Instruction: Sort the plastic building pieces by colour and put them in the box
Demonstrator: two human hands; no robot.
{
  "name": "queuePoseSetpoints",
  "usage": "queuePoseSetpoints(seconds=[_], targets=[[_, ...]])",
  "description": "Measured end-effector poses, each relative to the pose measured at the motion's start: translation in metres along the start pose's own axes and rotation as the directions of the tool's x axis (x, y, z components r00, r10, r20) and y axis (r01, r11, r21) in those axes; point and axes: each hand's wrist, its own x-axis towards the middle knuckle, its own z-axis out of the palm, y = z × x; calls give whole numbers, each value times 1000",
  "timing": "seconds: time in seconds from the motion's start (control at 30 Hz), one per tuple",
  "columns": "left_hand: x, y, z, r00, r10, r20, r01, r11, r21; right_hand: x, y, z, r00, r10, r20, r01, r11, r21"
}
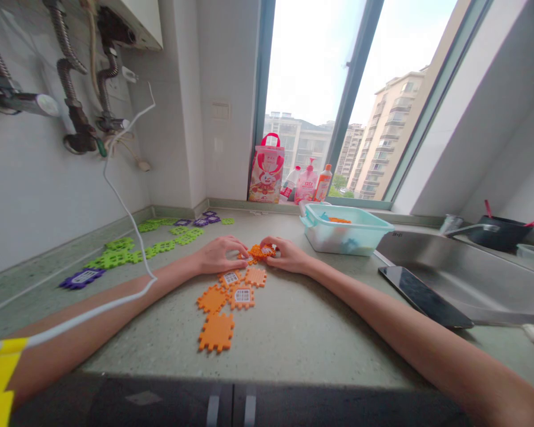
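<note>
My left hand (pixel 222 255) and my right hand (pixel 288 256) meet over the middle of the counter, fingers closed from both sides on small orange interlocking tiles (pixel 261 252). The fingers partly hide these tiles, one of which shows a white window print. Just below my hands lie more notched orange tiles: a striped one (pixel 255 277), two with white window prints, including a window tile (pixel 242 296), and two plain ones, the nearer plain tile (pixel 216 332) being closest to the counter's front edge.
Green tiles (pixel 111 256) and a purple window tile (pixel 82 277) lie at the left. A turquoise plastic tub (pixel 338 243) holds more pieces. At the right are a black phone (pixel 420 296) and a sink (pixel 431 252). A white cable (pixel 131 219) hangs across the left side.
</note>
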Motion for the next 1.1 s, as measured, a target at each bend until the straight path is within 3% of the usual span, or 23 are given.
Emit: queuePoseSetpoints(seconds=[0.23, 0.87, 1.1], targets=[[0, -11, 5, 999, -37, 13, 36, 999, 27, 0, 5, 3, 998, 49, -45, -48, 999, 19], [0, -5, 7, 969, -234, -85, 247, 946, 211, 1, 11, -4, 996, 84, -6, -84, 996, 24], [-2, -3, 5, 977, -210, -36, 213, 961, 177, 0, 23, -1, 987, 134, -93, -106, 959, 264]])
